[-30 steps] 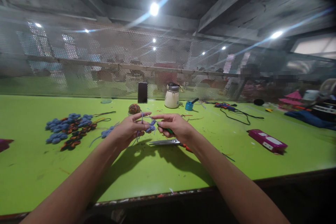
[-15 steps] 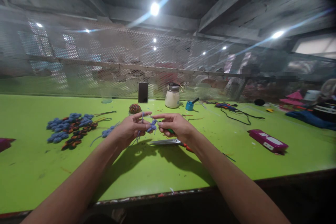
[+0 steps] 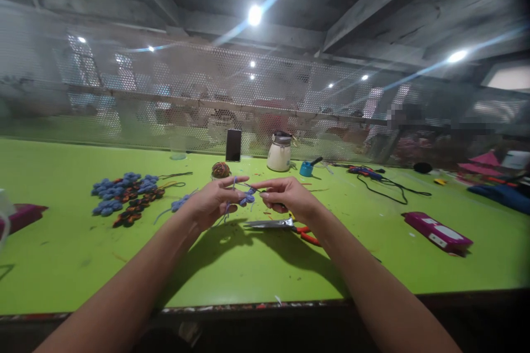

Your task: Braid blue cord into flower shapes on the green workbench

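Passage along near side of green table (image 3: 248,289); scissors (image 3: 273,224) obstruct below right hand (image 3: 290,197), yarn ball (image 3: 220,169) beyond left hand (image 3: 213,201).

The left hand (image 3: 210,201) partly hid the blue yarn piece (image 3: 249,197); the view's left edge cut off a purple case (image 3: 25,217).

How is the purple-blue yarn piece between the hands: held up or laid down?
Held up: the left hand pinches the yarn piece clear of the table.

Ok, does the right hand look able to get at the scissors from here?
Probably yes: the scissors lie close below the right hand, with nothing seen lying on them, though that hand is occupied at the blue yarn piece between both hands.
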